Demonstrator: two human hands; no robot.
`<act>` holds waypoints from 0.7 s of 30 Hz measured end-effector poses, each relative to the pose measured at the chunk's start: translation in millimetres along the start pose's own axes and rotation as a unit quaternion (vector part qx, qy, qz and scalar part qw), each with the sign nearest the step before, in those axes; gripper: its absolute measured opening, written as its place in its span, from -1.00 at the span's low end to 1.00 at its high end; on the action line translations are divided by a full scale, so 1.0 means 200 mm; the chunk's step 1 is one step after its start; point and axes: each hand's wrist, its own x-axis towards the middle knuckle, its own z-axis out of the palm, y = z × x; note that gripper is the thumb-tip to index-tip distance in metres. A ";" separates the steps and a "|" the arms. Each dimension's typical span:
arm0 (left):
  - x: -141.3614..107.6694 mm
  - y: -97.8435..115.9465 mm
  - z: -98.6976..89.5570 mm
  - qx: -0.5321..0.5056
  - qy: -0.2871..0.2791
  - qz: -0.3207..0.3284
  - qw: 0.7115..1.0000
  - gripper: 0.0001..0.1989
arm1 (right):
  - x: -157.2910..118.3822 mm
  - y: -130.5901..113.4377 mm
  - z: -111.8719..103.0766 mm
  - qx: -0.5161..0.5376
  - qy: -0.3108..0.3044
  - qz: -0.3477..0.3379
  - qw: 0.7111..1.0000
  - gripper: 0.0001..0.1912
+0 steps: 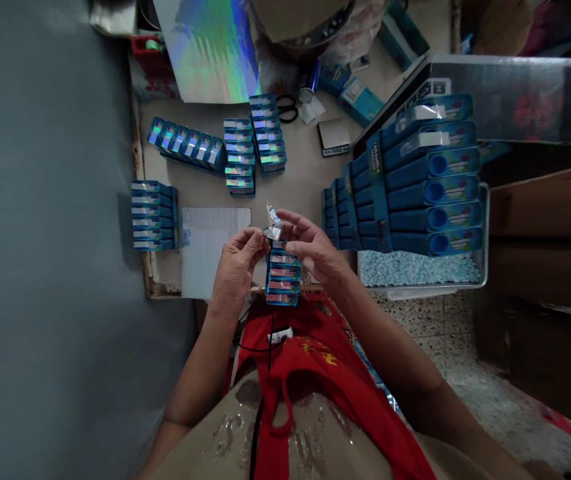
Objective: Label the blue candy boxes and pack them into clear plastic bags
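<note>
My left hand (239,263) pinches a small shiny silver strip (274,233) between thumb and fingertips. Across from it, my right hand (318,250) has its fingers stretched and apart. Its index fingertip is by the strip's curled upper end, and its thumb is close to the top of a row of blue boxes (284,273). This row is at the table's front edge, below both hands. Pinkish strips show on several of its box ends. Whether the right fingers touch the silver strip, I cannot tell.
More blue box rows (239,157) stand behind, with another stack (152,215) at left. A white sheet (215,247) lies beside my left hand. At right, a large stack of blue boxes (405,180) rests above a clear bin (482,267) of small pale pieces. Scissors (288,109) lie behind.
</note>
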 end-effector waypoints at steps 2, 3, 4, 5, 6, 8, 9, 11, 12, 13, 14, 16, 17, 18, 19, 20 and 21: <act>0.00 0.01 0.00 -0.005 -0.011 -0.011 1.000 -0.63 | 0.00 0.01 0.00 -0.008 -0.011 0.000 1.000 -0.41; 0.00 0.01 0.00 -0.008 -0.017 -0.016 1.000 -0.62 | 0.00 0.01 0.00 -0.013 -0.014 0.000 1.000 -0.46; 0.00 0.02 0.00 -0.012 -0.022 -0.020 0.999 -0.61 | 0.00 0.01 0.01 -0.016 -0.017 0.002 1.000 -0.50; -0.01 0.02 0.00 -0.016 -0.027 -0.025 0.999 -0.60 | -0.01 0.01 0.01 -0.018 -0.021 0.005 1.000 -0.54; -0.01 0.02 -0.01 -0.021 -0.030 -0.030 0.999 -0.59 | -0.01 0.01 0.02 -0.019 -0.027 0.011 0.999 -0.56; -0.01 0.01 -0.01 -0.029 -0.032 -0.034 0.998 -0.59 | -0.01 0.01 0.04 -0.016 -0.036 0.020 0.999 -0.58; -0.01 0.01 -0.01 -0.030 -0.031 -0.032 0.999 -0.60 | -0.01 0.01 0.04 -0.013 -0.036 0.021 0.999 -0.58; 0.00 0.00 -0.02 -0.032 -0.023 -0.025 0.999 -0.63 | -0.01 0.01 0.06 -0.012 -0.029 0.013 0.999 -0.60; 0.00 -0.01 -0.03 -0.034 -0.018 -0.023 0.999 -0.65 | -0.01 0.01 0.06 -0.013 -0.024 0.005 1.000 -0.62; 0.00 -0.01 -0.03 -0.038 -0.016 -0.023 0.999 -0.65 | -0.01 0.02 0.07 -0.015 -0.020 -0.004 1.000 -0.65; 0.00 -0.02 -0.04 -0.042 -0.014 -0.025 0.999 -0.65 | -0.01 0.02 0.07 -0.016 -0.018 -0.013 1.000 -0.67; 0.00 -0.02 -0.04 -0.049 -0.012 -0.034 0.998 -0.63 | -0.01 0.03 0.07 -0.016 -0.020 -0.028 0.999 -0.70; 0.00 -0.02 -0.05 -0.050 -0.011 -0.037 0.998 -0.62 | -0.01 0.04 0.07 -0.018 -0.022 -0.032 0.999 -0.70; 0.00 -0.01 -0.05 -0.048 -0.007 -0.038 0.998 -0.61 | -0.01 0.04 0.07 -0.022 -0.023 -0.033 0.999 -0.69; -0.01 -0.01 -0.05 -0.045 -0.002 -0.038 0.998 -0.60 | -0.01 0.05 0.07 -0.029 -0.022 -0.032 0.999 -0.68; -0.01 -0.01 -0.05 -0.041 0.001 -0.035 0.999 -0.60 | -0.01 0.05 0.07 -0.037 -0.019 -0.030 0.999 -0.67; -0.01 0.00 -0.05 -0.037 0.001 -0.033 0.999 -0.60 | -0.01 0.05 0.07 -0.043 -0.015 -0.028 0.999 -0.66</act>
